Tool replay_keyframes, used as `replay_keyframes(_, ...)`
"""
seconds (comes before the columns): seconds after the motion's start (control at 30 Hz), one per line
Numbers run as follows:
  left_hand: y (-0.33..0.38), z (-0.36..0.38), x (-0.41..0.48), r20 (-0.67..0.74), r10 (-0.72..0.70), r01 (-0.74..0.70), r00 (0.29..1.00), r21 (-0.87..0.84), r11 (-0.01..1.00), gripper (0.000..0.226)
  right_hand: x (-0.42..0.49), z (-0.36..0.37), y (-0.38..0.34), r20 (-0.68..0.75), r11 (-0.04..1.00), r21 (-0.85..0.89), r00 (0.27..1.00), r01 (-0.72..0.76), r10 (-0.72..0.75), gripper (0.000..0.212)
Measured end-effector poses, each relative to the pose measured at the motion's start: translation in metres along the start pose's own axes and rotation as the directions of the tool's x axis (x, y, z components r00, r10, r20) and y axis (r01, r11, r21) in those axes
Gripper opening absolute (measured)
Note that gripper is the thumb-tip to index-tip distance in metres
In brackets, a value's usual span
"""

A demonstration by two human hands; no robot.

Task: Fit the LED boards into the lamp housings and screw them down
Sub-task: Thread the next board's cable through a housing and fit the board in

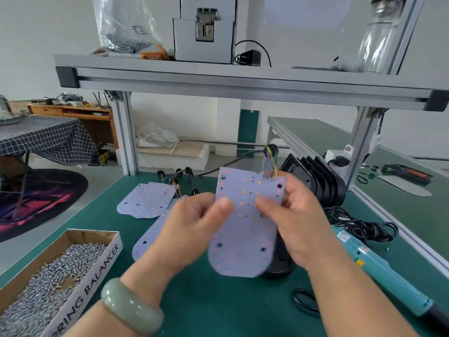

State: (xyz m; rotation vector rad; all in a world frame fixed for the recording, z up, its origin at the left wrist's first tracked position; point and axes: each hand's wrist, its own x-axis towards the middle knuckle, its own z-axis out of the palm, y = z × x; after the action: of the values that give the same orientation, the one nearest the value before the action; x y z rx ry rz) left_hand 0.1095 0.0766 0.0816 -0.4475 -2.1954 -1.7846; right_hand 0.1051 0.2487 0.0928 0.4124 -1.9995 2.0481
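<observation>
I hold a white LED board [243, 242] dotted with small red and orange LEDs above the green bench. My left hand [192, 222] pinches its left edge, thumb on the face. My right hand [298, 215] grips its right edge, a fingertip on the face. Coloured wires [271, 161] run from the board's top edge. A black lamp housing [279, 266] lies under the board, mostly hidden. More LED boards [143, 200] lie on the mat to the left, one [148, 239] partly behind my left hand. A stack of black housings [315, 181] stands at the right.
A cardboard box of screws [48, 280] sits at front left. A teal electric screwdriver [379, 268] lies at the right with its coiled black cable [364, 227]. Black scissors [305, 302] lie near my right forearm. An aluminium shelf frame [218, 79] crosses overhead.
</observation>
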Motion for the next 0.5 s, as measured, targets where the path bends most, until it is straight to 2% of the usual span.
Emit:
replay_keyframes(0.03,-0.003,-0.003,0.005,-0.056,-0.019,0.015,0.998,-0.07,0.997,0.034,0.0,-0.006,-0.009,0.058,0.984,-0.162,0.996,0.071,-0.062,0.038)
replay_keyframes(0.07,-0.008,-0.008,0.014,-0.141,-0.034,0.018,0.989,-0.115,0.993,0.02,-0.002,-0.013,-0.018,0.145,0.924,-0.351,0.983,0.155,-0.11,0.041)
replay_keyframes(0.1,-0.011,-0.014,0.022,-0.192,-0.025,0.011,0.981,-0.07,0.997,0.012,-0.003,-0.021,-0.023,0.248,0.825,-0.509,0.959,0.247,-0.134,0.043)
replay_keyframes(0.13,-0.012,-0.018,0.03,-0.193,0.026,-0.011,0.981,0.077,0.997,0.033,-0.005,-0.029,-0.026,0.337,0.728,-0.605,0.932,0.322,-0.131,0.044)
replay_keyframes(0.17,-0.014,-0.02,0.038,-0.117,0.096,-0.066,0.988,0.24,0.968,0.06,-0.007,-0.034,-0.029,0.397,0.679,-0.639,0.911,0.362,-0.112,0.043)
replay_keyframes(0.2,-0.014,-0.02,0.045,-0.026,0.17,-0.149,0.985,0.363,0.92,0.082,-0.011,-0.036,-0.033,0.428,0.684,-0.624,0.897,0.379,-0.106,0.043)
replay_keyframes(0.23,-0.011,-0.018,0.052,0.046,0.243,-0.237,0.969,0.454,0.859,0.095,-0.015,-0.037,-0.036,0.448,0.701,-0.593,0.886,0.396,-0.122,0.04)
replay_keyframes(0.27,-0.008,-0.015,0.059,0.095,0.336,-0.338,0.937,0.486,0.806,0.096,-0.018,-0.036,-0.039,0.463,0.713,-0.554,0.871,0.43,-0.166,0.037)
replay_keyframes(0.3,-0.009,-0.011,0.067,0.136,0.399,-0.414,0.907,0.47,0.78,0.086,-0.02,-0.034,-0.042,0.468,0.71,-0.516,0.852,0.479,-0.235,0.033)
replay_keyframes(0.33,-0.011,-0.004,0.071,0.15,0.416,-0.438,0.897,0.435,0.787,0.061,-0.023,-0.033,-0.044,0.454,0.708,-0.475,0.834,0.523,-0.312,0.03)
replay_keyframes(0.37,-0.012,0.002,0.072,0.139,0.352,-0.378,0.926,0.41,0.83,0.03,-0.024,-0.032,-0.047,0.424,0.718,-0.421,0.82,0.554,-0.385,0.028)
replay_keyframes(0.4,-0.02,0.006,0.072,0.103,0.232,-0.254,0.967,0.396,0.883,0.014,-0.023,-0.032,-0.049,0.382,0.742,-0.336,0.804,0.581,-0.456,0.029)
replay_keyframes(0.43,-0.031,0.009,0.071,0.052,0.081,-0.096,0.995,0.433,0.896,0.013,-0.023,-0.034,-0.051,0.328,0.771,-0.207,0.785,0.602,-0.525,0.031)
replay_keyframes(0.5,-0.057,0.007,0.066,-0.046,-0.119,0.122,0.992,0.624,0.772,0.012,-0.021,-0.04,-0.056,0.205,0.796,0.056,0.773,0.603,-0.6,0.032)
